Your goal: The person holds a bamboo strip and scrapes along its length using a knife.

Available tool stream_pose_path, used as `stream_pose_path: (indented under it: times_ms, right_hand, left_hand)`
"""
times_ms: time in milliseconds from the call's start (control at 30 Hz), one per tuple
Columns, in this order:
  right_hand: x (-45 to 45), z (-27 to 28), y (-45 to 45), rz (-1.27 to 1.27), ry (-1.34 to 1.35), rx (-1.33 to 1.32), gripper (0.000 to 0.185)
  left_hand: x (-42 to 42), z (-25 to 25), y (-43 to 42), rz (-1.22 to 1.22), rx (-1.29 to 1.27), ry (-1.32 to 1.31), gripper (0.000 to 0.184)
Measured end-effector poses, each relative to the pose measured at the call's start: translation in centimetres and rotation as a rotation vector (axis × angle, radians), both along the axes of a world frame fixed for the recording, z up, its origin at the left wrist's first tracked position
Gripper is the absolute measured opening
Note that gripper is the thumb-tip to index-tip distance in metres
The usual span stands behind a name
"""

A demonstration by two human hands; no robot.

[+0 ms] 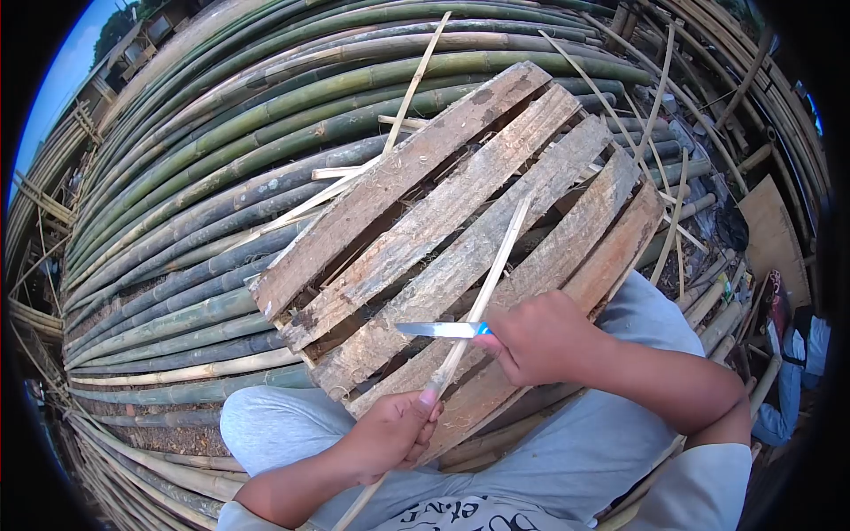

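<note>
My right hand (540, 338) is closed round the handle of a knife (438, 330), whose blade points left and lies across a pale bamboo strip (498, 265). Lower down, my left hand (398, 431) grips the same strip, thumb on top. The strip runs from beneath my left hand up and to the right, over a slatted wooden pallet (398, 239). Part of the knife handle is hidden inside my right fist.
Long green bamboo poles (292, 133) lie side by side beyond and left of the pallet. Thin split strips (416, 80) stick out past its far edge and to its right. My legs (567, 451) are bent under the pallet's near side. A brown board (775, 234) leans at the right.
</note>
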State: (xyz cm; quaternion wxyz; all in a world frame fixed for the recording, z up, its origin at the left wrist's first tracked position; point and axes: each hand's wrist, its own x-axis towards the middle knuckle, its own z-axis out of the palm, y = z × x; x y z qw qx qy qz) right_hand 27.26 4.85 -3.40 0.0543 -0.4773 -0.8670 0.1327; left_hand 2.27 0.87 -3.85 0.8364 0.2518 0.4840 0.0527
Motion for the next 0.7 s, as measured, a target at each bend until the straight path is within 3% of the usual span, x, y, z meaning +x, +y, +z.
stream_pose_path:
  times_ms: [67, 133, 200, 300, 700]
  right_hand:
    - [1.0, -0.1, 0.9, -0.050, -0.014, -0.001, 0.031]
    - [3.1, -1.3, 2.7, -0.355, -0.046, 0.194, 0.031]
    - [2.7, -1.0, 2.1, -0.425, -0.084, 0.193, 0.033]
    - [-0.6, -0.7, -1.4, -0.027, 0.039, -0.043, 0.031]
    - [0.2, -0.9, -1.1, -0.131, 0.068, 0.197, 0.032]
  left_hand:
    - [0.0, -0.1, 0.2, -0.017, 0.020, 0.020, 0.038]
    - [-0.1, 0.1, 0.3, -0.035, 0.039, 0.030, 0.038]
    - [-0.3, 0.4, 0.5, -0.015, 0.001, -0.009, 0.038]
    - [-1.0, -0.6, -0.1, -0.033, 0.053, 0.023, 0.038]
    - [-0.8, -0.3, 1.0, 0.020, 0.079, 0.005, 0.038]
